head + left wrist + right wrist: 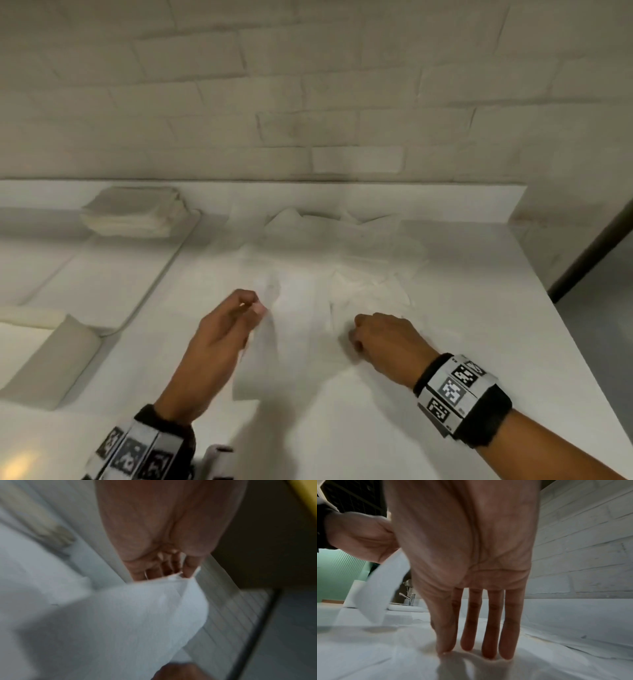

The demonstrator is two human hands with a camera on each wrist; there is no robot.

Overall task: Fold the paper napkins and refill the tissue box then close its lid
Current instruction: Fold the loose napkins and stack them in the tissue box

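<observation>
My left hand [255, 307] is raised a little above the white counter [342, 428] and pinches the top edge of a folded white napkin [260, 359], which hangs down as a narrow strip. The left wrist view shows the fingertips [188, 569] curled on that napkin [137, 615]. My right hand [356, 339] is to the right, with straight fingers [489, 642] pressing down on a flat napkin [385, 655] on the counter. Behind both hands lies a loose pile of unfolded napkins [342, 246]. A stack of folded napkins [133, 212] sits at the back left. I cannot pick out the tissue box for certain.
A sink basin [85, 284] with a faucet [410, 599] is on the left. A beige block-like object [51, 359] lies at its near corner. A white brick wall [308, 102] backs the counter. The counter's right edge [534, 284] drops to the floor.
</observation>
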